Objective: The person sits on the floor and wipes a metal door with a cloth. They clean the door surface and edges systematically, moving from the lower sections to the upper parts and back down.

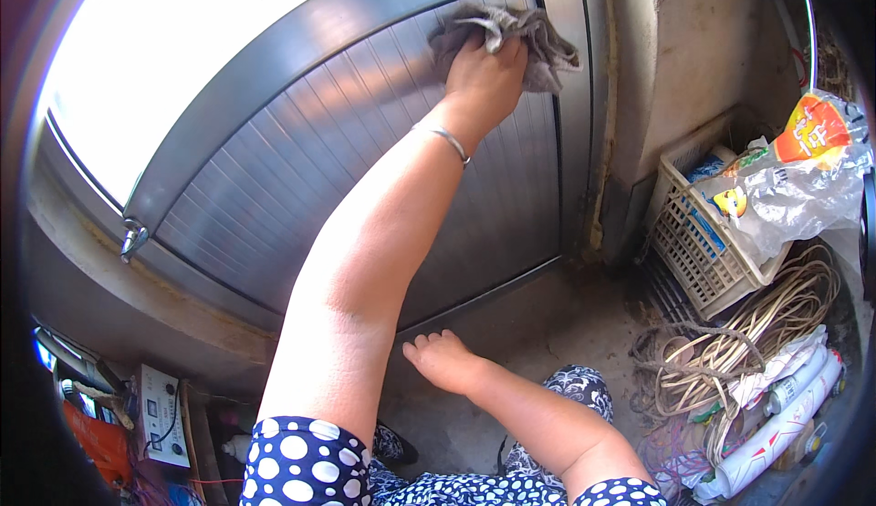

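Observation:
My left hand [488, 73] reaches up to the upper right part of a ribbed metal door panel [365, 159]. It is closed around a crumpled grey rag [547, 45], which lies against the panel and partly hides my fingers. A metal bangle [450, 143] circles that wrist. Lower down, my right hand [443, 360] hangs above the floor near the door's bottom edge. Its fingers are slightly bent and a little apart, with nothing visible in them.
A cream plastic basket [703, 241] with bags in it stands right of the door. Coiled cable [739, 351] and a white tube-shaped roll [776, 433] lie below it. On the left are a door handle [134, 237] and a white box with knobs [164, 415]. Concrete floor [538, 323] shows between.

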{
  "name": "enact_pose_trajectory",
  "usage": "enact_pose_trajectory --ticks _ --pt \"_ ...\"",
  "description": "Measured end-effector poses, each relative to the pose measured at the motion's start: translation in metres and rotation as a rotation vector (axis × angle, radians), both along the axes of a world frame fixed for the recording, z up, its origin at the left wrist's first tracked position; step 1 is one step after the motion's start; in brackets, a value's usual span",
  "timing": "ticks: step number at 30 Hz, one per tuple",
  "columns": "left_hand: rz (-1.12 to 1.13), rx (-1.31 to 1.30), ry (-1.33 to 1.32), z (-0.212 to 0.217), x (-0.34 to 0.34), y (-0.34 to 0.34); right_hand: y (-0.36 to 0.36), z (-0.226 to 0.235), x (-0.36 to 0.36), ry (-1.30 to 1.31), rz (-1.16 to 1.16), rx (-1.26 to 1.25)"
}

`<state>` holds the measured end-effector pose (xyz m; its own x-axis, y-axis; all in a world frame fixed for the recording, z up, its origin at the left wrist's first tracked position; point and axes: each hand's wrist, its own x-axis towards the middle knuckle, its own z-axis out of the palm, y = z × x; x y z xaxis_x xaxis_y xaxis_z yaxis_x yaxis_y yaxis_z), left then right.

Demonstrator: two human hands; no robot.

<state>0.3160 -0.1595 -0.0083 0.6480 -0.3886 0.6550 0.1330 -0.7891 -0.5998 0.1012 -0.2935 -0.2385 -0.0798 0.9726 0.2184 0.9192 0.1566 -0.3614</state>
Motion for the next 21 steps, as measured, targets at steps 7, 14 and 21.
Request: enact_pose_trajectory --ticks 7,14,21 --pt "0.072 0.04 0.094 0.011 -0.052 0.015 -0.005 0.004 0.008 -0.04 -0.018 0.006" --pt "0.235 0.03 0.087 0.037 -0.105 0.033 -0.013 0.006 0.02 -0.029 -0.019 0.027" --pt "0.465 -0.063 0.09 0.02 -0.196 0.063 -0.021 0.009 0.023 0.011 -0.02 -0.024"
